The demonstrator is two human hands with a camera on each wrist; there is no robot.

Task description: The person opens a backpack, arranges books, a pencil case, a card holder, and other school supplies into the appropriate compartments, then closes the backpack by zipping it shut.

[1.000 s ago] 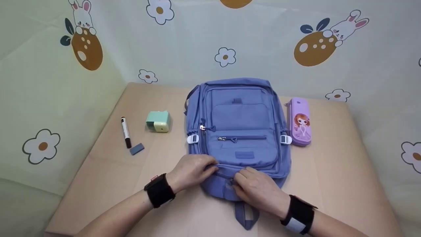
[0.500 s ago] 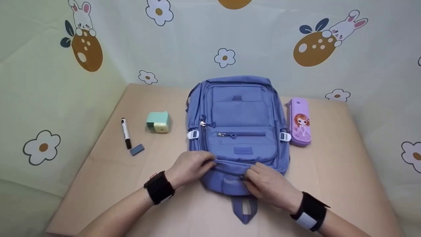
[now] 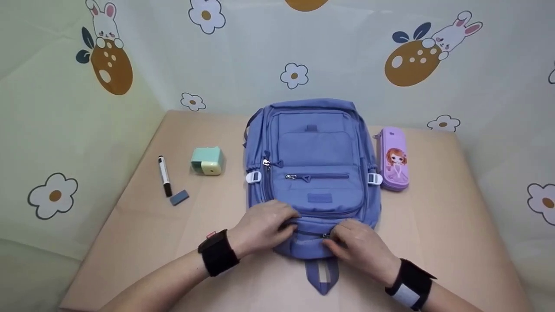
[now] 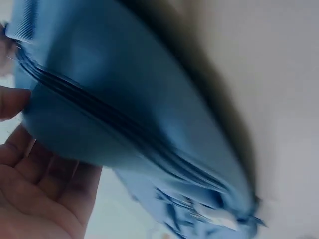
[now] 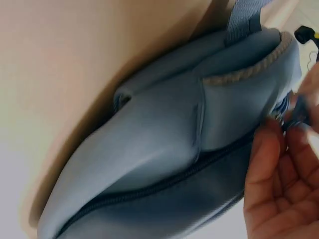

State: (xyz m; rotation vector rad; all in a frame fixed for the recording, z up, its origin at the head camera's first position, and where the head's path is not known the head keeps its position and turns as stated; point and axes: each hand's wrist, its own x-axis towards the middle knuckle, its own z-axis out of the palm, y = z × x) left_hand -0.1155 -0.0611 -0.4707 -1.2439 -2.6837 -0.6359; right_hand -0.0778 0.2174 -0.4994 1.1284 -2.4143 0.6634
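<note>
At the near edge of the backpack [image 3: 313, 173], which lies flat at the middle of the worktop [image 3: 130, 242], both hands work the top zipper. Left hand [image 3: 264, 227]: fingers curled over the fabric beside the zipper line, gripping and bracing it. Right hand [image 3: 360, 247]: fingers pinching the small zipper pull [image 3: 325, 235], seen also in the right wrist view [image 5: 294, 114]. Judged from this, the step goes best if the left hand keeps the cloth taut while the pull travels along the track, not upward. Left of the backpack, well apart: an eraser [image 3: 179, 197], a marker [image 3: 164, 175], a green sharpener [image 3: 207, 160]. Just right of the backpack: a purple pencil case [image 3: 393, 158]. Beyond the backpack hangs a printed backdrop [image 3: 390, 65].
</note>
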